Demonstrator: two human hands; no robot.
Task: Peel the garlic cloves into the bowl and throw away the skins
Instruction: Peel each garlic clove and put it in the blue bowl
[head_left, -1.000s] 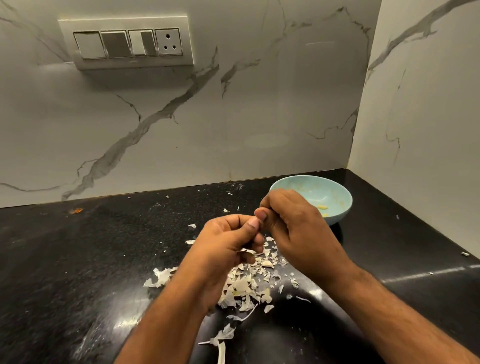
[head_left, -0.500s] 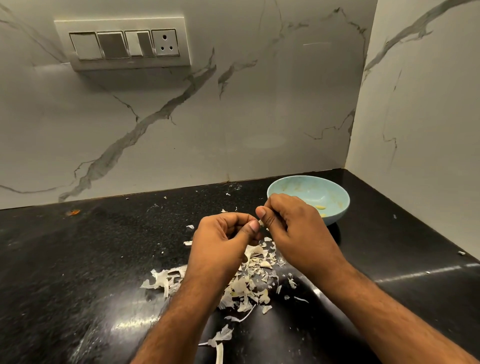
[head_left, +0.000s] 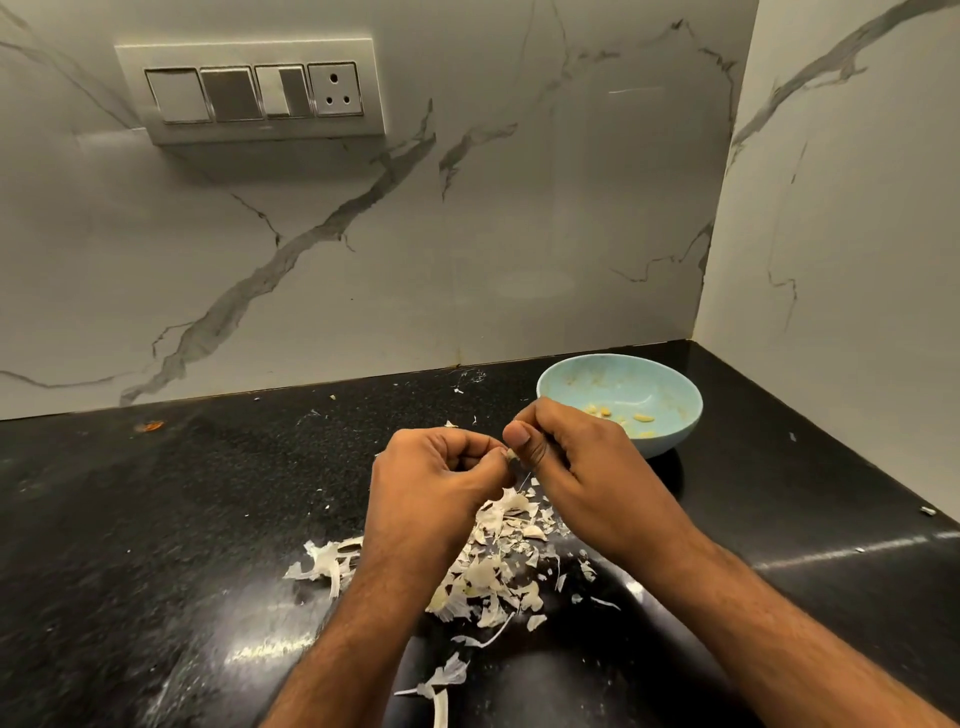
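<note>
My left hand (head_left: 434, 480) and my right hand (head_left: 576, 467) meet above the black counter (head_left: 156, 519), fingers curled. Between their fingertips both pinch a small garlic clove (head_left: 511, 456), of which only a sliver shows. Just behind my right hand stands a light blue bowl (head_left: 675, 395) holding a few peeled yellowish cloves (head_left: 641, 417). Under and in front of the hands lies a heap of white garlic skins (head_left: 498, 566), with more scraps (head_left: 324, 564) to the left and a long strip (head_left: 441, 680) near the bottom.
The counter ends at marble walls behind and on the right, forming a corner beside the bowl. A switch panel with a socket (head_left: 254, 91) sits high on the back wall. A small orange scrap (head_left: 149, 426) lies far left by the wall.
Both hands have stayed together over the skin heap, the fingers shifting slightly around the clove. The view has tilted a little, so more of the bowl's inside shows.
</note>
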